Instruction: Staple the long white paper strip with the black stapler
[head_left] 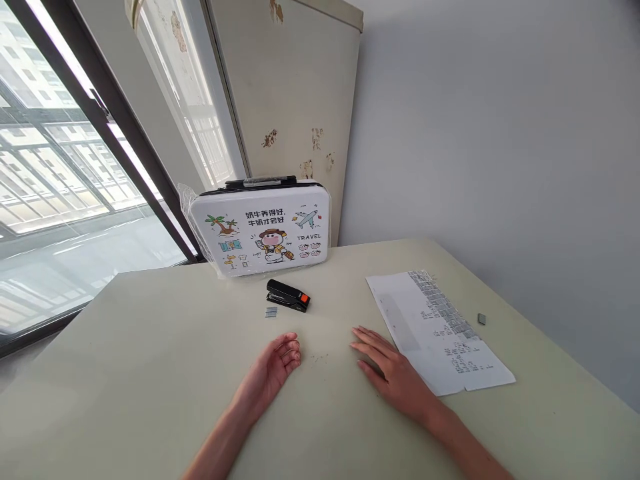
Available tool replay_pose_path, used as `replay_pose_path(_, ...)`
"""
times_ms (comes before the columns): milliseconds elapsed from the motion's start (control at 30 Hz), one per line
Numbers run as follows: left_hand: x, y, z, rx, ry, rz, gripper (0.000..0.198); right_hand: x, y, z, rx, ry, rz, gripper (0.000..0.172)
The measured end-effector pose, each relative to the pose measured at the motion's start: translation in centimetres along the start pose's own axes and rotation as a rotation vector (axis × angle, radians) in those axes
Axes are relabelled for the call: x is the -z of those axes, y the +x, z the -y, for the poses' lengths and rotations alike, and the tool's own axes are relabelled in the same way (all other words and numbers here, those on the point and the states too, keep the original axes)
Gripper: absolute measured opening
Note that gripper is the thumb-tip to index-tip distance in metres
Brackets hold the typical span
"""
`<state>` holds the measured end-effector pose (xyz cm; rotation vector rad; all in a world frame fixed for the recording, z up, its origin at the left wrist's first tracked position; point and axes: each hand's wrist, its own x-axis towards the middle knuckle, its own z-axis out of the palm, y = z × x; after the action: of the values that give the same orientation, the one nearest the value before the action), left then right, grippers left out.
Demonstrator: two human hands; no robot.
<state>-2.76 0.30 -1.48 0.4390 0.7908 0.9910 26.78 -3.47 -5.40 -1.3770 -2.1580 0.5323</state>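
Note:
My left hand (273, 370) rests on its side on the table, palm turned inward, fingers loosely curled and nothing in them. Palm down, my right hand (390, 373) lies flat with its fingers stretched out, close to the left edge of a printed sheet of paper (425, 363). Beyond my left hand is a black stapler (287, 295) with an orange button. Some strips of staples (271, 312) lie just in front of the stapler. Between my hands are tiny scattered bits (319, 359), perhaps loose staples, too small to tell.
A white cartoon-printed case (265, 233) with a black handle, partly in clear plastic, stands at the back of the table (150, 373). A small dark grey block (481, 319) sits right of the paper. A cabinet (295, 87) and a wall are behind; a window is on the left.

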Motion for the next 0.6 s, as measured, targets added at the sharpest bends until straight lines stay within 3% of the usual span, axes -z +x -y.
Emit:
replay_pose_path(367,0.6,0.1,0.3,0.002,0.009,0.02,0.015,0.0,-0.6,-0.7,0.049,-0.063,-0.106,0.035)
replay_pose_path(467,0.5,0.1,0.3,-0.003,0.009,0.028,0.015,0.8,-0.9,-1.7,-0.03,-0.108,-0.229,0.037)
replay_pose_path(600,0.6,0.1,0.3,0.002,0.012,0.032,0.015,1.5,-1.6,-4.3,-0.242,-0.184,-0.394,0.047)
